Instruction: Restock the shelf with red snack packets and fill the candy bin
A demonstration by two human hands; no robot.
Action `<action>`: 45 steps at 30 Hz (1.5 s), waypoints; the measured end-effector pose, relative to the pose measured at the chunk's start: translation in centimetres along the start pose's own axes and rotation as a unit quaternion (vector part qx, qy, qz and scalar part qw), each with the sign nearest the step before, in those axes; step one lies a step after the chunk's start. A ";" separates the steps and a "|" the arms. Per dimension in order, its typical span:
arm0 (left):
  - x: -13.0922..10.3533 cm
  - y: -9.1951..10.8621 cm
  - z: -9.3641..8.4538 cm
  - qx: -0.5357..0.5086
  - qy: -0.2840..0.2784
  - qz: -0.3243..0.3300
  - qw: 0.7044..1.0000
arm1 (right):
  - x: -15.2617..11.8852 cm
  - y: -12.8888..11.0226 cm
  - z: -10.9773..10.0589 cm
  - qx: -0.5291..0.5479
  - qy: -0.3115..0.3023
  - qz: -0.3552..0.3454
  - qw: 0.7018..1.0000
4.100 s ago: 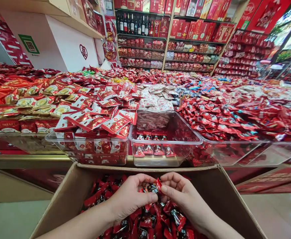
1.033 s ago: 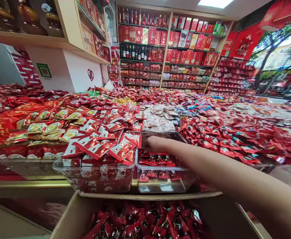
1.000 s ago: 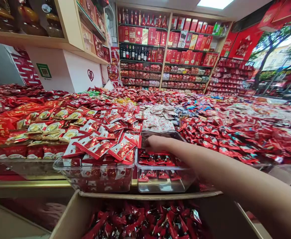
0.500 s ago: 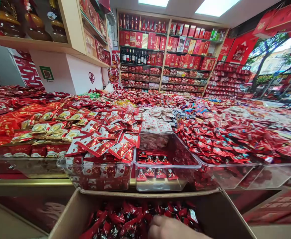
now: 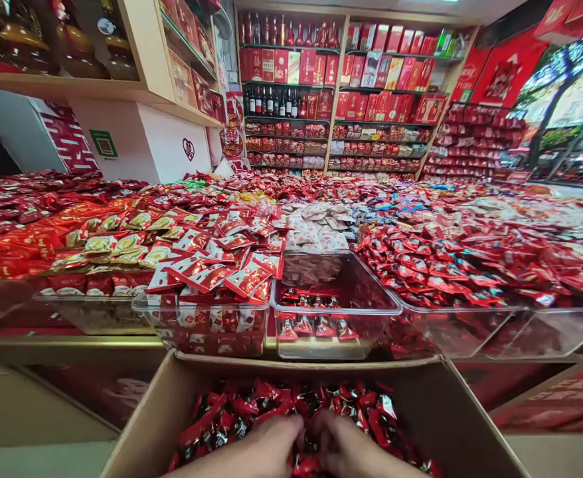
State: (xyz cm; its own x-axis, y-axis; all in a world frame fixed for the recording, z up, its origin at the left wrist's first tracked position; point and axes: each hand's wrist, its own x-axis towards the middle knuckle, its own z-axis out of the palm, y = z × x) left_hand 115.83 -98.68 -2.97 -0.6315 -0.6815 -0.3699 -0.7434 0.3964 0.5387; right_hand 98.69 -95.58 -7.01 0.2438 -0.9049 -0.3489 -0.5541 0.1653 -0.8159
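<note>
An open cardboard box (image 5: 212, 363) stands in front of me, with a heap of small red-and-black wrapped candies (image 5: 232, 421) inside. Both hands are down in this heap, close together. My left hand (image 5: 266, 445) comes in from the lower left, its fingers curled inward among the candies, the tips hidden. My right hand (image 5: 346, 441) faces it from the right, its fingers bent around candies and slightly blurred. A few wrappers show in the gap between them. Just beyond the box is a clear plastic bin (image 5: 336, 312) with similar red packets low inside.
Left of that bin, another clear bin (image 5: 206, 332) is piled with red-and-white packets (image 5: 216, 265). Gold-topped packets (image 5: 127, 245) lie farther left, and red packets (image 5: 421, 265) heap up on the right. Shelves (image 5: 341, 86) of bottles and red boxes line the back wall.
My left hand has come into view and reached into the box beside my right hand. The right hand has shifted slightly right. The view has tilted down a little.
</note>
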 end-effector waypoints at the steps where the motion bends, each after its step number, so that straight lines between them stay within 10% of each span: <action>1: 0.1 0.2 -0.5 -0.012 0.025 -0.013 1.000 | -0.1 -0.3 -0.5 0.039 0.017 -0.020 0.999; 5: 0.7 1.3 -3.0 -0.139 0.086 -0.035 0.986 | -1.1 -2.0 -2.6 0.282 0.079 -0.064 0.954; 15: -0.4 3.7 -2.8 -0.310 -0.037 0.040 0.949 | -3.4 -4.3 -4.0 0.528 0.049 0.000 0.848; 27: -0.6 3.8 -3.2 -0.332 -0.080 0.054 0.939 | -5.2 -5.8 -3.4 0.157 0.135 -0.201 0.957; 33: -1.5 3.5 -2.9 -0.269 -0.099 0.008 0.958 | -8.1 -12.2 -8.0 0.009 0.293 -0.396 0.870; 36: -1.9 4.0 -3.3 -0.276 -0.119 -0.002 0.954 | -6.1 -16.8 -12.0 0.072 0.352 -0.340 0.869; 39: -2.4 4.4 -3.7 -0.269 -0.117 0.001 0.956 | -1.6 -19.4 -15.2 0.099 0.272 -0.159 0.944; 45: -1.4 3.6 -2.9 -0.238 -0.132 0.063 0.960 | 7.5 -18.1 -16.3 0.042 0.138 0.169 0.975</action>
State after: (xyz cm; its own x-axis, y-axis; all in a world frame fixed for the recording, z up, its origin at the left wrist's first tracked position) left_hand 114.70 -98.08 1.75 -0.7908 -0.4414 -0.4239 -0.5115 0.0963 0.8539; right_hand 97.54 -111.73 12.66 -0.1706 -0.8622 -0.4770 -0.4962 0.4934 -0.7144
